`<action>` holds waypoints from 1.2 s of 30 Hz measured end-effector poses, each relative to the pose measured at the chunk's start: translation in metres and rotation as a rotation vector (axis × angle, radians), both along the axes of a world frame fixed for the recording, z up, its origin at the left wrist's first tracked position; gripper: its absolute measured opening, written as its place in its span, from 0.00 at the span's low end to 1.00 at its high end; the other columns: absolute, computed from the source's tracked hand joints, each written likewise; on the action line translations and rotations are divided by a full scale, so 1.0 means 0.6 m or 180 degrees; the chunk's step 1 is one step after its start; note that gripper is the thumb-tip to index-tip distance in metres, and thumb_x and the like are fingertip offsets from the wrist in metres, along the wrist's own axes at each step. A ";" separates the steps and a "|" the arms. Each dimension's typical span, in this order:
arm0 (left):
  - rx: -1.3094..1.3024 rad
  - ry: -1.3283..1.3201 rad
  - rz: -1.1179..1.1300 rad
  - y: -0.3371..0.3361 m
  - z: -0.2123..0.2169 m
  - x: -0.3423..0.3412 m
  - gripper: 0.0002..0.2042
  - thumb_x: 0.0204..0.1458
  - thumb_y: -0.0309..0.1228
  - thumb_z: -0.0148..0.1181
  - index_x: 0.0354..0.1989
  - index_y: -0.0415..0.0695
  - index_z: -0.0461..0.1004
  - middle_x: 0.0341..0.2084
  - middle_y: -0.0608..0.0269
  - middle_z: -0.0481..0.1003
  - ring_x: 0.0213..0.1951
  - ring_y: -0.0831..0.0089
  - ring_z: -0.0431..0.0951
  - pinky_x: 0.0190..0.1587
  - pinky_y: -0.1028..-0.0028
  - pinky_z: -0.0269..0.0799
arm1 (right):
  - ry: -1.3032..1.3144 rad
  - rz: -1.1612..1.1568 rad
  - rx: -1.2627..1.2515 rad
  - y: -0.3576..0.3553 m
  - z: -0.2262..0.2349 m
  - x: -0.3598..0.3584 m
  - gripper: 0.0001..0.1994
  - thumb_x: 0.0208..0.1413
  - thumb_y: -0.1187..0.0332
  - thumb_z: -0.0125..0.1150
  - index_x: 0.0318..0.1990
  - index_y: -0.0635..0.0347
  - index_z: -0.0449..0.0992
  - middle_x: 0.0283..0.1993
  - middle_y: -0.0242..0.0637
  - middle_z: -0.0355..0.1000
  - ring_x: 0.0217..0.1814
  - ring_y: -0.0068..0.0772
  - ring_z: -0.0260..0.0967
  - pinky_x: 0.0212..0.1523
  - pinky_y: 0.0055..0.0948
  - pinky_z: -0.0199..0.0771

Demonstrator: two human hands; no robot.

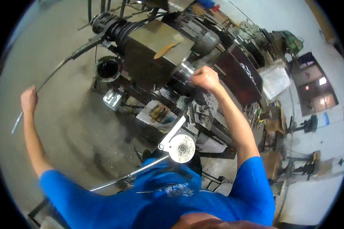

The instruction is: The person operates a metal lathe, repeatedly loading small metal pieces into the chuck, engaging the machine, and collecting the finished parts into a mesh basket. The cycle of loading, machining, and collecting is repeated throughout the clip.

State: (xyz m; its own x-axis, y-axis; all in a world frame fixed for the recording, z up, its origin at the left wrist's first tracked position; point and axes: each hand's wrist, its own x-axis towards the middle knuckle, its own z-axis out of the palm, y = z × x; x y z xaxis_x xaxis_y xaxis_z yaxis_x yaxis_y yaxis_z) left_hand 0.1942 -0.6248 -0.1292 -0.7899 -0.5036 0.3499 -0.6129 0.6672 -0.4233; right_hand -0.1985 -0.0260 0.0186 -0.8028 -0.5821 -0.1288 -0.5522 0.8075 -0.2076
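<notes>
Head view: both hands at the machine, left on the lever, right at the cylinder.
The left hand (29,100) grips the long metal lever (54,73), which extends from the left end of the machine housing (153,63). The right hand (205,78) is closed, fingers curled at the bright metal cylinder (186,70) on the housing's right side; what it grips, if anything, cannot be told. Below the housing stands a round open-mouthed fitting (120,68), interior dark, contents indiscernible; the small silvery box (112,99) sits nearby, contents likewise indiscernible.
</notes>
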 end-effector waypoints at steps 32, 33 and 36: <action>0.1210 -0.1424 -0.1188 0.417 -0.197 -0.385 0.12 0.47 0.28 0.51 0.41 0.50 0.69 0.32 0.55 0.77 0.38 0.58 0.77 0.37 0.58 0.72 | 0.0593 -0.2136 -0.1335 0.678 -0.048 0.351 0.18 0.29 0.74 0.52 0.34 0.64 0.78 0.36 0.47 0.74 0.40 0.43 0.70 0.45 0.30 0.68; 0.1145 -0.1521 -0.1154 0.420 -0.203 -0.389 0.11 0.47 0.29 0.51 0.40 0.50 0.69 0.32 0.55 0.77 0.38 0.57 0.77 0.37 0.58 0.73 | 0.0638 -0.2233 -0.1332 0.701 -0.054 0.350 0.18 0.29 0.74 0.52 0.33 0.64 0.78 0.36 0.47 0.74 0.40 0.43 0.70 0.45 0.29 0.68; 0.1428 -0.1129 -0.0826 0.448 -0.191 -0.373 0.10 0.48 0.30 0.52 0.40 0.49 0.71 0.32 0.53 0.76 0.37 0.56 0.77 0.37 0.57 0.72 | 0.0552 -0.2552 -0.1292 0.808 -0.089 0.338 0.19 0.32 0.73 0.52 0.38 0.64 0.77 0.38 0.48 0.74 0.42 0.41 0.71 0.44 0.30 0.68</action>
State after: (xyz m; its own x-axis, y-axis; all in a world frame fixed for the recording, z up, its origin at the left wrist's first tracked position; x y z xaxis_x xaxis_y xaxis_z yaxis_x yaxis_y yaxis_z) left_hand -0.0297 -0.3561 -0.2440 -0.9354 -0.3169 -0.1569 -0.2807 0.9353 -0.2156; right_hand 0.0043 0.4585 -0.0346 -0.9751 0.1838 0.1239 0.0926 0.8456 -0.5257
